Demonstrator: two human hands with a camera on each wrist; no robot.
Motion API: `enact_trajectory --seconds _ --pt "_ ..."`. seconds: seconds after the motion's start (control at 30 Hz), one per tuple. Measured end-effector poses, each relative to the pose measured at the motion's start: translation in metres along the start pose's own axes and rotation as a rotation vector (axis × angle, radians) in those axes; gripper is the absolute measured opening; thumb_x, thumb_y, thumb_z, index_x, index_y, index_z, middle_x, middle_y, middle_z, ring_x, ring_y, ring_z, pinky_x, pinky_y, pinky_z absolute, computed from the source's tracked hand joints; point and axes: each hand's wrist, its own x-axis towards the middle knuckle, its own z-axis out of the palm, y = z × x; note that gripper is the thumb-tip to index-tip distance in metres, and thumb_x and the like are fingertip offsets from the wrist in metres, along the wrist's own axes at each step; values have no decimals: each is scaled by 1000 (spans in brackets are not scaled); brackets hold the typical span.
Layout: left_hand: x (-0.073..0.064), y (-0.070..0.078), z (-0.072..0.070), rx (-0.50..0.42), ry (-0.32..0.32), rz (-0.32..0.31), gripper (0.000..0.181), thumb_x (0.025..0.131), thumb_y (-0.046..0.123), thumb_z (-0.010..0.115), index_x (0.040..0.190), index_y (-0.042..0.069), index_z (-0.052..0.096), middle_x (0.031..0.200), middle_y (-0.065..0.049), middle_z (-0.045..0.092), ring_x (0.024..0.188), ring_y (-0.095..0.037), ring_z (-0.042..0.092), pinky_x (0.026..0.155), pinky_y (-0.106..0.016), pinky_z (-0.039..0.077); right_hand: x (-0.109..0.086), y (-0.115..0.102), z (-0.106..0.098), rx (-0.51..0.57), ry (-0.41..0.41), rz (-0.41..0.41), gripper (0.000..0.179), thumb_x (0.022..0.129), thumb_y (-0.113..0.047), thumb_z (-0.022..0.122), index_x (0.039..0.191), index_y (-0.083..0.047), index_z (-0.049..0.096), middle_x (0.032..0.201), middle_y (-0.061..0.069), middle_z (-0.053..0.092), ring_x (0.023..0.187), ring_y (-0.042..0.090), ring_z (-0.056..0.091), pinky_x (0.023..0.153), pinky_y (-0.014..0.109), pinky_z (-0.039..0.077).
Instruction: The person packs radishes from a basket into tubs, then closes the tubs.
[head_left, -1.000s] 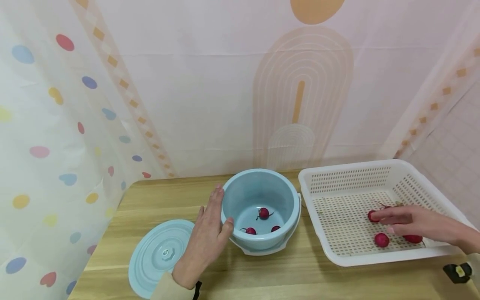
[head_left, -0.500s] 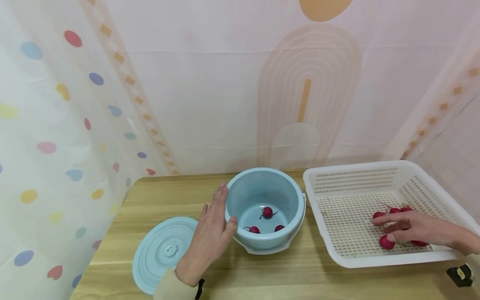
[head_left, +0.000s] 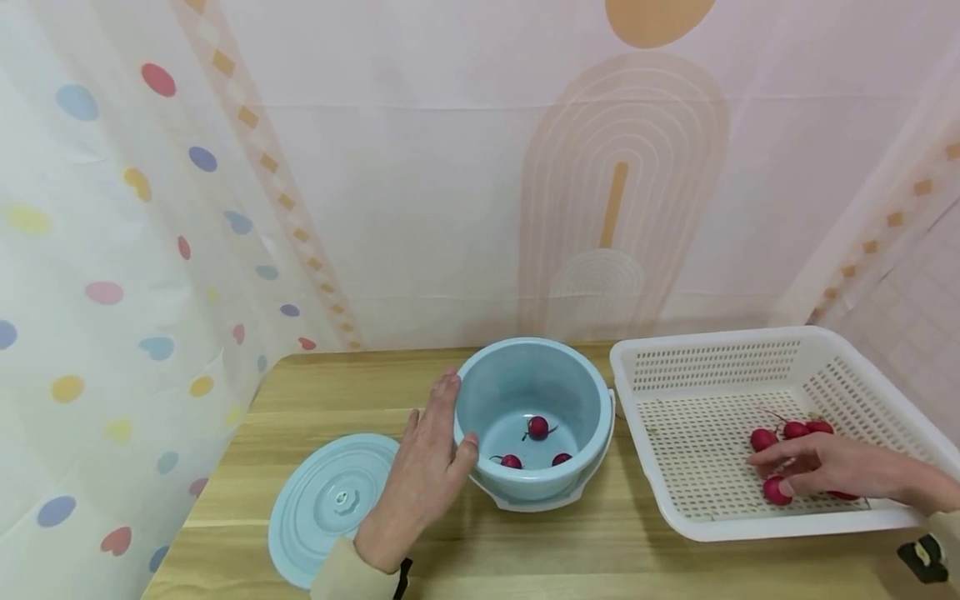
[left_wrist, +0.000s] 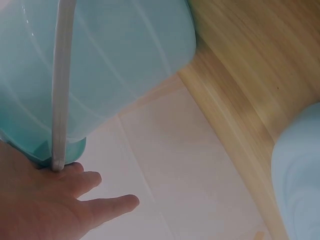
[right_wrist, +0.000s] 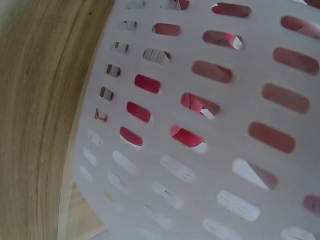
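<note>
Resting against the left side of the blue bucket (head_left: 525, 383), the person's left hand (head_left: 427, 467) lies with its fingers nearly straight along the outside, thumb by the rim. The right hand (head_left: 843, 467) is inside the white basket (head_left: 795, 527), fingers slightly bent, thumb touching a red radish (head_left: 775, 493) near the front; from where I stand, I cannot tell whether it grips it. Just behind those fingers sit three more radishes (head_left: 763, 439) in a row, and another shows partly under the hand. Three radishes (head_left: 537, 427) lie on the bucket's bottom, and its pale handle (head_left: 525, 506) hangs down in front. Left of the bucket, a round blue lid (head_left: 315, 508) lies on the wooden desk (head_left: 322, 392), partly hidden by the left hand. A printed cloth (head_left: 420, 208) hangs behind.
</note>
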Motion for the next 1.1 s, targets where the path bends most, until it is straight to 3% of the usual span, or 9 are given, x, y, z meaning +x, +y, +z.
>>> enact_trajectory --seconds 0.2,0.37,0.63,0.9,1.1 --pt "0 1 1 -11 8 3 71 99 30 49 161 -1 30 168 -14 30 153 -33 30 114 -72 28 -1 -1 0 -83 12 27 32 98 -8 67 130 -13 72 127 -21 67 112 -9 55 79 17 50" --pt "0 1 1 -11 3 -1 72 99 31 48 161 -1 29 169 -13 29 154 -32 30 114 -72 28 -2 0 0 -92 10 43 30 97 -9 69 126 -16 74 125 -21 66 110 -11 52 77 17 48" --pt "0 4 -1 -17 -4 -13 72 99 30 49 161 -1 30 169 -11 27 154 -31 29 115 -71 27 -1 1 -1 -124 5 -12 24 96 -8 70 118 -14 76 120 -19 69 109 -10 54 78 16 49" --pt "-1 4 0 -21 5 -11 72 99 30 49 161 -1 30 169 -13 29 153 -32 31 114 -72 28 -6 -6 -5 -133 92 10 27 94 1 68 116 -12 76 115 -22 68 104 -11 51 75 16 47" --pt "0 4 0 -23 3 -12 72 99 30 49 161 0 30 170 -11 27 154 -31 30 115 -71 27 -8 -17 -6 -129 173 42 28 96 -1 67 119 -15 75 116 -30 60 97 -8 52 72 18 50"
